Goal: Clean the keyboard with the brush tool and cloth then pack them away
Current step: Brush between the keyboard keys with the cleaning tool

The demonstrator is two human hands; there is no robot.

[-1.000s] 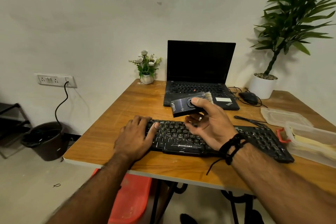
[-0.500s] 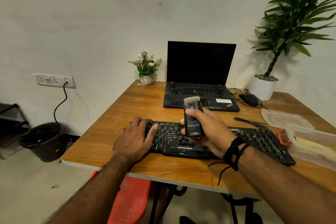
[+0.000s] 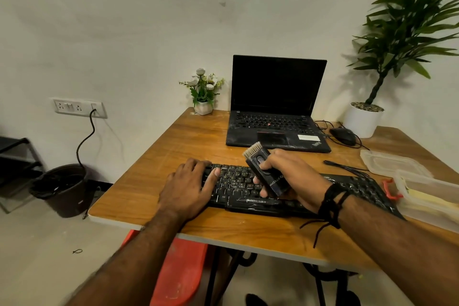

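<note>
A black keyboard (image 3: 238, 181) lies along the near edge of the wooden table (image 3: 188, 141). My left hand (image 3: 188, 186) rests flat on its left end, fingers spread over the keys. My right hand (image 3: 290, 176) grips the black brush tool (image 3: 263, 169) above the keyboard's middle, with the pale bristles pointing up and away toward the laptop. A clear plastic box (image 3: 427, 194) with a red clasp sits at the right, holding something pale yellow that may be the cloth; its lid (image 3: 390, 164) lies beside it.
An open black laptop (image 3: 275, 112) stands behind the keyboard. A small flower pot (image 3: 203, 97) is at the back left, a mouse (image 3: 344, 135) with cables and a large potted plant (image 3: 365, 119) at the back right. A bin (image 3: 59, 189) and red stool (image 3: 178, 276) are below.
My right hand has turned the brush tool from lying sideways to upright, then tilted it with the bristles leaning left, and lowered it toward the keyboard. My left hand has stayed on the keys.
</note>
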